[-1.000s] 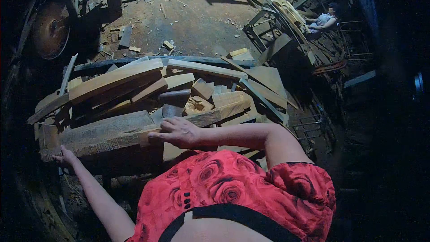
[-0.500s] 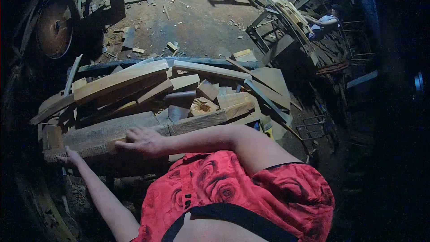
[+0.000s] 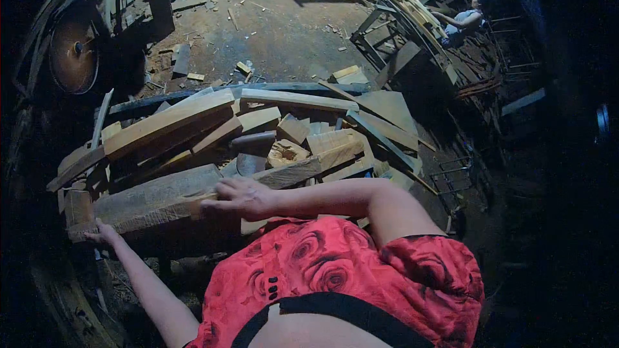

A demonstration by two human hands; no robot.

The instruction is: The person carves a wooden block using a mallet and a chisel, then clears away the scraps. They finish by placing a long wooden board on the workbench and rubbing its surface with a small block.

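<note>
A thick, rough-faced wooden beam [image 3: 155, 201] lies along the near edge of the wood pile, close to my body. My left hand [image 3: 104, 234] grips its lower left corner, with the thumb up against the near edge. On the beam's right part my right hand [image 3: 245, 198] rests palm down, fingers pointing left. A small tan piece [image 3: 201, 205] shows at its fingertips against the near edge; I cannot make out what it is. Beyond the hands lie a long curved wooden piece [image 3: 171, 125] and a hollowed wood block [image 3: 285, 153].
Long planks [image 3: 300, 99] and offcuts cover the bench. A large round saw blade [image 3: 74, 51] stands at the far left. Scraps litter the floor [image 3: 258, 22]. Another person [image 3: 465, 20] is at the upper right beside a stand stacked with wood strips [image 3: 416, 13].
My right hand has slid right along the beam's near edge, and the small tan piece moved with it. My left hand stays at the beam's left end. The view has shifted slightly.
</note>
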